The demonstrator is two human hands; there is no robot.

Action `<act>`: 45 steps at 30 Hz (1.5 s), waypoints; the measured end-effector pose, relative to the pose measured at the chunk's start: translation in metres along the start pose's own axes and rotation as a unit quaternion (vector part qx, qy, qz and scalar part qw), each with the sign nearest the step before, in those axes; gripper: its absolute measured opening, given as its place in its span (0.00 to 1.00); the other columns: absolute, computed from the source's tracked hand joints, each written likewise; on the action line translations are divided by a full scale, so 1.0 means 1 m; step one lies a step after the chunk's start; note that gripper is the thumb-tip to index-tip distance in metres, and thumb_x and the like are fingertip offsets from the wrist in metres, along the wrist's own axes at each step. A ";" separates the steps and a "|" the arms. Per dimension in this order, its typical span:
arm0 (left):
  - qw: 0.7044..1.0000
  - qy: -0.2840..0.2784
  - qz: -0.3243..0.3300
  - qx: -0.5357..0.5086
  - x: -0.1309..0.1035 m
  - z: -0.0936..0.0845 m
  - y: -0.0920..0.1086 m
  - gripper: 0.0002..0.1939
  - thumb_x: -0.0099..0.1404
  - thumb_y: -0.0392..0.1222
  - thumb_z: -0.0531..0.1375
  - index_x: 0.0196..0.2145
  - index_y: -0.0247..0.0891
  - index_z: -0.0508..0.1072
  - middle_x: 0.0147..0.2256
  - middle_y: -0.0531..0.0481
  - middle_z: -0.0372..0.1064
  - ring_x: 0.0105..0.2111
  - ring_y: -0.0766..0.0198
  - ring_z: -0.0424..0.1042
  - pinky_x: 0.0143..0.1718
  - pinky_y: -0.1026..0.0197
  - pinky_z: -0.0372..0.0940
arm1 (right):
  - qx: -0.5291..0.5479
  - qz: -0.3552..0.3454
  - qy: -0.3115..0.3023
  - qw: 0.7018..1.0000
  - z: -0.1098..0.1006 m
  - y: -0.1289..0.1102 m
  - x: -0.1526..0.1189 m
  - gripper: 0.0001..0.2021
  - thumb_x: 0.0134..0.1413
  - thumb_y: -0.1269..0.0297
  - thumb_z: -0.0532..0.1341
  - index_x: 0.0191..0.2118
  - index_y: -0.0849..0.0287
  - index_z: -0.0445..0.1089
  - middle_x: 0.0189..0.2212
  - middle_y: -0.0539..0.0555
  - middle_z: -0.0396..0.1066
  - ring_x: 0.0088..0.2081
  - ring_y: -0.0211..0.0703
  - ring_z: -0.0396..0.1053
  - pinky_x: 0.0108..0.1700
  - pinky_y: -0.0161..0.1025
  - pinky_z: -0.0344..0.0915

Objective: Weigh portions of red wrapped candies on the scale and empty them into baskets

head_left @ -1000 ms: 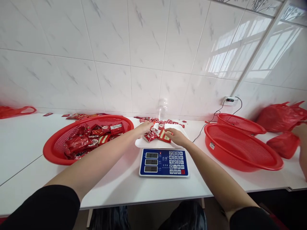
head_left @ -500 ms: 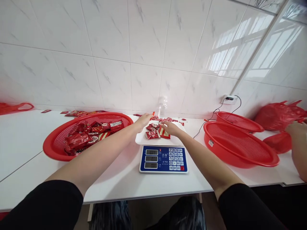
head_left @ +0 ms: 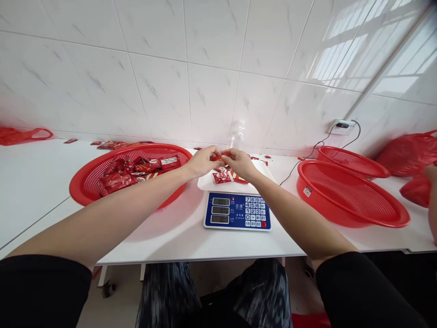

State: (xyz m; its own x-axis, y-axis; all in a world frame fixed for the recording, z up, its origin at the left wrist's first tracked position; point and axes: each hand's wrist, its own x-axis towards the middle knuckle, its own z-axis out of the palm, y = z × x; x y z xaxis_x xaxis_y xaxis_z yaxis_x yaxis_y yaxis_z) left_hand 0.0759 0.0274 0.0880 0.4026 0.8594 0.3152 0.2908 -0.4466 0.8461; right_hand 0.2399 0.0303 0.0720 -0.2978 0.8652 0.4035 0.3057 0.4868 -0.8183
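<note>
On the scale [head_left: 238,208] — “志准”, apparently.

The two hands were apart, and now the left hand [head_left: 205,161] and the right hand [head_left: 241,164] meet. They pinch a little red packet [head_left: 218,158] together. A second ago the right hand was down on the striped packet [head_left: 240,177]; now it is up off it. Below both hands, the numbers on the top screen [head_left: 221,201] look different, but they are too small to read for sure. The view tips down, so a wheel [head_left: 109,289] under the desk [head_left: 177,246] now shows, far below the left hand.
</note>
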 end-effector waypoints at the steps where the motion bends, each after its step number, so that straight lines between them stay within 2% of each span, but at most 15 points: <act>1: 1.000 -0.009 -0.002 -0.011 -0.001 0.003 0.003 0.09 0.58 0.37 0.63 0.34 0.36 0.65 0.31 0.49 0.72 0.32 0.64 0.73 0.37 0.57 0.67 | 0.004 0.000 -0.001 1.000 0.000 -0.001 -0.001 0.12 0.57 0.59 0.56 0.43 0.59 0.69 0.34 0.53 0.74 0.32 0.38 0.72 0.36 0.38 0.69; 4: 0.999 -0.019 -0.021 -0.016 -0.005 0.000 0.007 0.08 0.59 0.38 0.62 0.35 0.35 0.66 0.32 0.49 0.72 0.34 0.64 0.73 0.38 0.57 0.67 | -0.009 -0.002 0.018 1.000 -0.007 0.000 -0.007 0.10 0.55 0.60 0.57 0.39 0.59 0.69 0.29 0.52 0.73 0.30 0.37 0.70 0.34 0.38 0.68; 9: 0.995 0.035 -0.090 0.037 -0.008 -0.037 -0.004 0.09 0.62 0.43 0.60 0.37 0.35 0.69 0.33 0.48 0.71 0.35 0.64 0.71 0.37 0.58 0.67 | 0.002 0.022 0.081 0.996 -0.022 0.001 -0.013 0.09 0.54 0.59 0.58 0.36 0.60 0.68 0.29 0.52 0.73 0.30 0.38 0.70 0.33 0.38 0.67; 11: 0.991 0.023 -0.131 0.025 -0.010 -0.047 -0.005 0.12 0.61 0.46 0.61 0.40 0.36 0.70 0.35 0.46 0.72 0.36 0.62 0.71 0.36 0.58 0.68 | 0.027 0.035 0.095 0.994 -0.020 -0.001 -0.011 0.09 0.53 0.59 0.58 0.36 0.60 0.68 0.28 0.52 0.73 0.29 0.37 0.70 0.32 0.37 0.67; 13: 0.990 -0.021 -0.139 -0.009 -0.014 -0.047 0.000 0.17 0.59 0.47 0.63 0.43 0.37 0.70 0.38 0.44 0.72 0.37 0.60 0.72 0.36 0.58 0.68 | 0.068 0.041 0.081 0.994 -0.010 -0.006 -0.007 0.09 0.52 0.60 0.59 0.37 0.59 0.66 0.27 0.50 0.72 0.27 0.36 0.70 0.31 0.36 0.67; 15: 0.992 -0.049 -0.110 -0.032 -0.019 -0.038 0.009 0.19 0.57 0.46 0.64 0.45 0.37 0.71 0.38 0.44 0.72 0.37 0.60 0.72 0.36 0.57 0.68 | 0.120 0.042 0.050 0.991 0.005 -0.011 -0.003 0.10 0.52 0.60 0.60 0.38 0.58 0.64 0.25 0.49 0.71 0.26 0.36 0.70 0.31 0.37 0.68; 19: 0.998 -0.011 -0.061 0.011 -0.026 -0.032 0.014 0.18 0.57 0.47 0.64 0.43 0.36 0.72 0.33 0.47 0.73 0.33 0.62 0.72 0.36 0.58 0.68 | 0.169 0.052 -0.004 0.984 0.022 -0.016 0.000 0.12 0.54 0.58 0.60 0.42 0.58 0.63 0.30 0.52 0.73 0.31 0.38 0.73 0.38 0.42 0.71; 21: 0.994 0.031 -0.065 0.080 -0.029 -0.047 0.004 0.17 0.56 0.48 0.63 0.41 0.36 0.73 0.31 0.48 0.73 0.32 0.61 0.72 0.36 0.58 0.67 | 0.110 0.047 -0.007 0.993 0.017 -0.011 -0.002 0.16 0.55 0.55 0.59 0.47 0.58 0.64 0.39 0.57 0.74 0.40 0.42 0.73 0.45 0.45 0.70; 24: 0.965 0.073 -0.080 0.240 -0.035 -0.086 -0.025 0.15 0.55 0.49 0.63 0.38 0.38 0.74 0.34 0.48 0.74 0.35 0.57 0.72 0.39 0.58 0.66 | -0.078 0.017 -0.001 0.997 0.000 0.005 -0.007 0.24 0.55 0.51 0.58 0.56 0.54 0.61 0.55 0.59 0.65 0.55 0.48 0.63 0.55 0.50 0.61; 26: 0.927 0.053 -0.110 0.355 -0.039 -0.112 -0.046 0.16 0.53 0.48 0.62 0.39 0.40 0.75 0.41 0.46 0.73 0.43 0.51 0.71 0.45 0.56 0.64 | -0.194 0.012 -0.033 0.980 -0.008 0.019 -0.009 0.31 0.53 0.47 0.59 0.60 0.54 0.58 0.61 0.60 0.57 0.62 0.52 0.53 0.60 0.53 0.53; 28: 0.889 0.004 -0.163 0.427 -0.044 -0.130 -0.061 0.23 0.51 0.47 0.63 0.46 0.40 0.73 0.47 0.42 0.71 0.47 0.46 0.68 0.48 0.53 0.61 | -0.273 0.036 -0.085 0.958 -0.009 0.031 -0.011 0.37 0.50 0.42 0.60 0.63 0.52 0.54 0.64 0.61 0.49 0.66 0.58 0.43 0.62 0.60 0.46; 31: 0.851 -0.073 -0.226 0.468 -0.050 -0.139 -0.073 0.28 0.52 0.48 0.61 0.51 0.38 0.70 0.50 0.36 0.69 0.49 0.42 0.67 0.49 0.51 0.60 | -0.335 0.066 -0.149 0.928 -0.001 0.043 -0.010 0.41 0.46 0.35 0.58 0.64 0.45 0.51 0.67 0.58 0.41 0.67 0.66 0.31 0.59 0.71 0.36; 34: 0.843 -0.111 -0.245 0.466 -0.055 -0.136 -0.079 0.28 0.53 0.48 0.60 0.51 0.38 0.70 0.51 0.37 0.68 0.49 0.44 0.67 0.49 0.53 0.60 | -0.353 0.044 -0.178 0.917 0.006 0.047 -0.009 0.38 0.47 0.35 0.57 0.63 0.41 0.54 0.66 0.55 0.46 0.66 0.66 0.37 0.59 0.71 0.36; 39: 0.839 -0.161 -0.226 0.467 -0.057 -0.132 -0.091 0.29 0.53 0.50 0.60 0.52 0.37 0.70 0.55 0.36 0.65 0.52 0.44 0.64 0.52 0.52 0.58 | -0.359 -0.025 -0.150 0.921 0.006 0.047 -0.007 0.29 0.53 0.43 0.57 0.59 0.46 0.61 0.59 0.57 0.61 0.59 0.60 0.56 0.56 0.59 0.52; 45: 0.844 -0.158 -0.193 0.474 -0.054 -0.131 -0.096 0.30 0.53 0.49 0.60 0.54 0.38 0.69 0.54 0.35 0.65 0.53 0.44 0.64 0.52 0.51 0.58 | -0.350 -0.035 -0.108 0.930 0.001 0.050 -0.003 0.24 0.55 0.52 0.60 0.56 0.53 0.65 0.49 0.57 0.69 0.49 0.51 0.67 0.50 0.44 0.61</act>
State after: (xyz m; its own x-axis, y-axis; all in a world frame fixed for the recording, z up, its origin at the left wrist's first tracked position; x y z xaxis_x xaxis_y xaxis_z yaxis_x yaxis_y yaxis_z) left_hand -0.0871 0.0568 0.0456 0.2873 0.9440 -0.1624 0.9571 -0.2763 0.0873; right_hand 0.2551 0.0520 0.0298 -0.4909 0.8210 0.2916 0.7699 0.5655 -0.2958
